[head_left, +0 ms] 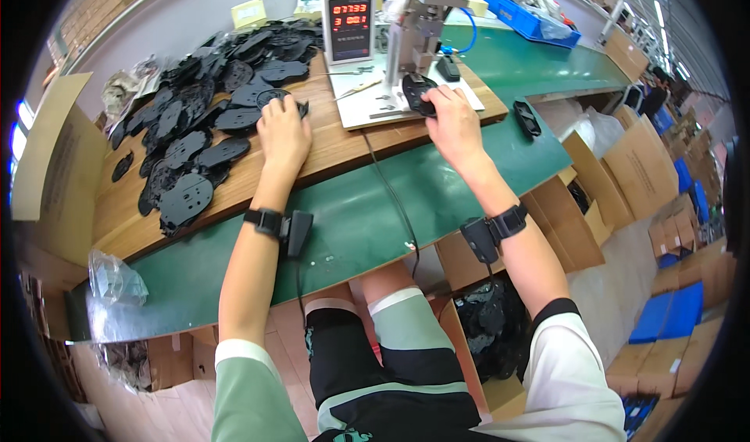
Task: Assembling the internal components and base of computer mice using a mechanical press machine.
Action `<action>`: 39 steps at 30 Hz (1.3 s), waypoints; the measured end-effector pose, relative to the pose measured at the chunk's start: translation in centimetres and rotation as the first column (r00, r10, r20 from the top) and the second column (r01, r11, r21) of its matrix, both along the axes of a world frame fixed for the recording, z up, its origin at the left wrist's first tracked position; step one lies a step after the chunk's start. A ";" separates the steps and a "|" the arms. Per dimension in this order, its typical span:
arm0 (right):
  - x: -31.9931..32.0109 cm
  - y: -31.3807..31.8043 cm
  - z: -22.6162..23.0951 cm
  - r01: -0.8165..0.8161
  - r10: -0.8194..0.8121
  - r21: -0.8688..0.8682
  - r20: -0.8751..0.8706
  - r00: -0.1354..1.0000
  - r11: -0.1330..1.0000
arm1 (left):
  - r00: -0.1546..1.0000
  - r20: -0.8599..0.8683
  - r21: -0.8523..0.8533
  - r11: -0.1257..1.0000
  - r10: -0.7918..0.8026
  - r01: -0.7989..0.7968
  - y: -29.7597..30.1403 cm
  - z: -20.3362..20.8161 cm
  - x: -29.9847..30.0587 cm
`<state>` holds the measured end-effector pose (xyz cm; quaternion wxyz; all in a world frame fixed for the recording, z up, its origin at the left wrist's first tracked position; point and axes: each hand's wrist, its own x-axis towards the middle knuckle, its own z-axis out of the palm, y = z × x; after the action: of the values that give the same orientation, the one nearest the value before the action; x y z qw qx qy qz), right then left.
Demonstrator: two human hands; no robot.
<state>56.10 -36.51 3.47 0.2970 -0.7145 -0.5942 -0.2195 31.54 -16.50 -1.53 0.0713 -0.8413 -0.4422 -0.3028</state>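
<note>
Head view. One black oval part [419, 94], on the white base plate [355, 114] beneath the bench press [418, 32]; long axis near to far, near end slanting right. One heap of black oval plates [186, 196], far left, pointing every way. Surface: wooden board [328, 149] on green table [351, 215]; counter with red digits [348, 26] left of the press; blue crate [535, 18], far right. Room: cartons stacked right. Right hand [455, 125]: fingers bent, grasping the part's near end. Left hand [284, 133]: fingers curled over a plate at the heap's right edge; grip or mere touch, I cannot tell.
</note>
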 end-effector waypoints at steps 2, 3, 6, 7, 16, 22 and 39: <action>-0.1 0.2 -0.4 0.011 -0.011 0.020 -0.003 1.000 1.000 | 0.996 0.054 0.023 0.997 -0.070 0.069 -1.1 -0.4 -1.2; -0.3 0.4 -0.3 0.019 -0.020 -0.029 -0.037 0.999 0.999 | 0.997 0.049 0.024 0.998 -0.066 0.065 -1.8 -0.5 -1.7; 0.0 1.0 -0.8 0.007 -0.007 0.006 -0.038 0.999 1.000 | 0.981 0.126 -0.015 0.989 -0.145 0.148 -4.0 0.3 -2.2; -0.2 1.3 -0.8 0.017 -0.017 0.000 -0.043 0.999 1.000 | 0.975 0.177 -0.076 0.986 -0.135 0.150 -4.9 1.0 -2.1; -1.1 0.7 0.1 0.023 -0.022 0.030 -0.045 0.999 0.999 | 0.882 0.384 0.037 0.959 -0.273 0.281 -5.1 2.0 -1.8; -0.6 0.2 0.1 0.029 -0.029 0.016 -0.028 0.999 0.999 | 0.892 0.341 0.016 0.950 -0.297 0.311 -4.8 1.6 -1.2; -0.7 -7.7 1.0 0.028 0.027 0.249 -0.217 0.976 0.968 | 0.770 -0.008 0.245 0.745 -0.638 0.620 -11.2 4.1 5.0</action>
<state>55.39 -44.24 4.47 0.4483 -0.6912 -0.5253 -0.2131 36.53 -27.65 2.58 0.0466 -0.9142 -0.0965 -0.3908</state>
